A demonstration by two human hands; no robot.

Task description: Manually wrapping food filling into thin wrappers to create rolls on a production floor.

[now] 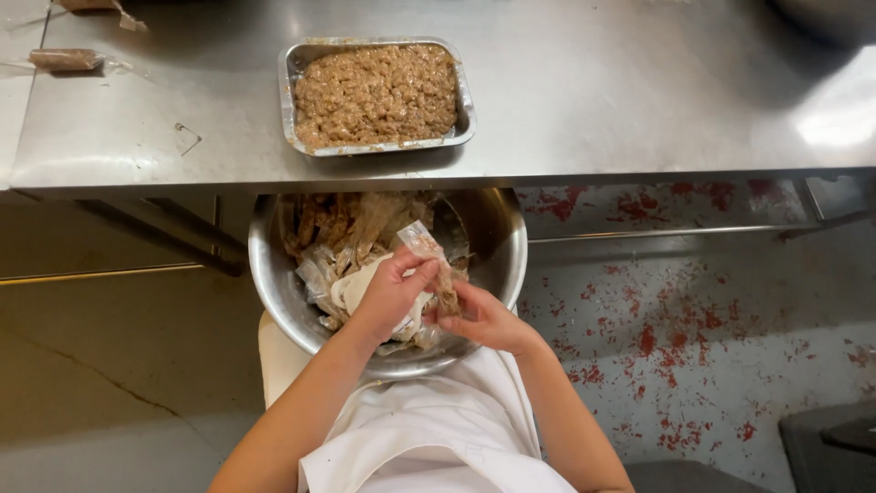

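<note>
Plastic, thin and crinkly: the small clear pouch (429, 260) sits between your hands above the steel bowl (274, 274) of emptied wrappers (351, 233) in your lap. Your left hand (388, 292) pinches its upper end closed. Your right hand (479, 315) grips the lower, brown-smeared end. Judgement: light, limp, greasy; hold the cleaner top edge firmly. Beyond, a foil tray (290, 73) of brown mince rests on the steel table (639, 91).

Small clear plastic sachet with brown smears (427, 248) pinched between your left hand (388, 297) and right hand (479, 315), above round steel bowl (274, 274). Heap of crumpled clear brown-stained sachets (351, 233) fills bowl. Rectangular foil tray of brown paste (376, 94) on counter beyond. Sealed brown-filled clear pouch (64, 59) at far left.
</note>
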